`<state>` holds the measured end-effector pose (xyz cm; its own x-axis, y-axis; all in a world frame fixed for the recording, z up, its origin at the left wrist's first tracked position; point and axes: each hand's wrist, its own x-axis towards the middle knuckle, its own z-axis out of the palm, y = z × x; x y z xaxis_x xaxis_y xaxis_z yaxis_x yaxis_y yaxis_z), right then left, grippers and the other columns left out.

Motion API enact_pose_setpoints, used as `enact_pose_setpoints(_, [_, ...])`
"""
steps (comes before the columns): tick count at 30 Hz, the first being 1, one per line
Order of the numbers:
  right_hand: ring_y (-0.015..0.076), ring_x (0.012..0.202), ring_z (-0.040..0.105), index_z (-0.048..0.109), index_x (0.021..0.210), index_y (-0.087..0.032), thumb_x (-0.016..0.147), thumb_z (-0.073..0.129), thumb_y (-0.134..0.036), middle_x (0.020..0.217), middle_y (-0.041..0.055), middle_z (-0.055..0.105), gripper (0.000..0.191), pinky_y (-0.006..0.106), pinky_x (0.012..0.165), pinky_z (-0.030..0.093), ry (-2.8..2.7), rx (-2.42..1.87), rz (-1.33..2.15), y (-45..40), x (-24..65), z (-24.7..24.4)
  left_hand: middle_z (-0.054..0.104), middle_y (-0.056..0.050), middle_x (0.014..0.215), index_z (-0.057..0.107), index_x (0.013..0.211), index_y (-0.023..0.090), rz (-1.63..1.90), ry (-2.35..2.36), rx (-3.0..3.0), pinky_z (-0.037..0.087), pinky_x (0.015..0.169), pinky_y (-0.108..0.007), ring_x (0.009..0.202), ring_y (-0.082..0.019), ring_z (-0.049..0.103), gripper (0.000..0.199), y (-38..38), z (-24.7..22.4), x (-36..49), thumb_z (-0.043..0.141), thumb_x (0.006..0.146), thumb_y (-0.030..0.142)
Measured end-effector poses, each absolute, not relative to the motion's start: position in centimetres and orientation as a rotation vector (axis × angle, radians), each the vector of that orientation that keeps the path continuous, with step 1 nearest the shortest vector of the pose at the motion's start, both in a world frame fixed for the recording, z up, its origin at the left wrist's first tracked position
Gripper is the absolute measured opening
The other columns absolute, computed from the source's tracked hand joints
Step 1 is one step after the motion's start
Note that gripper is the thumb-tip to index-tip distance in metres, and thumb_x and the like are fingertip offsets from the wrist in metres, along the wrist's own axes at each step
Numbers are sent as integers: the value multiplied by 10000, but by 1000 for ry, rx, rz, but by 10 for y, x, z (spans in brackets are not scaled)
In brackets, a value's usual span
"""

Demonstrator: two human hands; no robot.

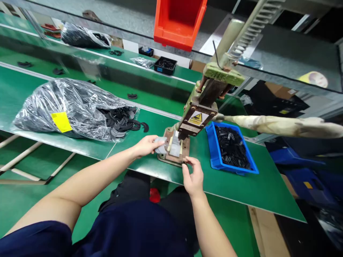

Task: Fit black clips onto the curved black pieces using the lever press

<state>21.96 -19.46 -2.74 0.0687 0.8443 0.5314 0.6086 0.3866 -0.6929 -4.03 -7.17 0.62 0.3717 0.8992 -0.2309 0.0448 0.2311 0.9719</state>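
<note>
In the head view, the left hand (147, 145) grips gray curved pieces (160, 145) beside the press (194, 110). The right hand (193, 175) pinches a small black part (184, 163) at the press's near edge, left of the blue bin (232, 148).

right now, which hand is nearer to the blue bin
Right: the right hand is just left of the blue bin; the left hand is farther left, across the press base.

Bright, diffuse indoor light; glare on plastic; stretched, blurry edges.
</note>
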Motion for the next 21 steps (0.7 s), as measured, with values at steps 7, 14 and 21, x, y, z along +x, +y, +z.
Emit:
enact_pose_setpoints(7, [209, 959, 753, 689, 1171, -215, 989, 628, -365, 1091, 102, 750, 244, 412, 849, 673, -1483, -1481, 232, -194, 257, -60, 708, -49, 732, 631, 900, 141, 925, 1350, 744, 552, 539, -192, 543, -97, 648, 259, 55, -9, -36, 867, 901, 247])
enact_pose_setpoints(14, [223, 911, 753, 724, 1088, -252, 981, 632, -386, 1031, 85, 762, 194, 413, 777, 679, -1472, -1499, 192, -194, 259, -60, 710, -37, 816, 597, 1055, 139, 1055, 1358, 741, 599, 683, -201, 637, -93, 693, 146, 156, 27, -7, 683, 1053, 256])
enact_pose_setpoints(21, [207, 936, 726, 709, 1096, -229, 994, 609, -377, 1039, 82, 750, 206, 390, 819, 641, -1483, -1517, 238, -193, 260, -62, 678, -22, 777, 640, 969, 138, 1051, 1341, 797, 538, 609, -201, 610, -86, 620, 167, 124, 33, -50, 668, 1058, 276])
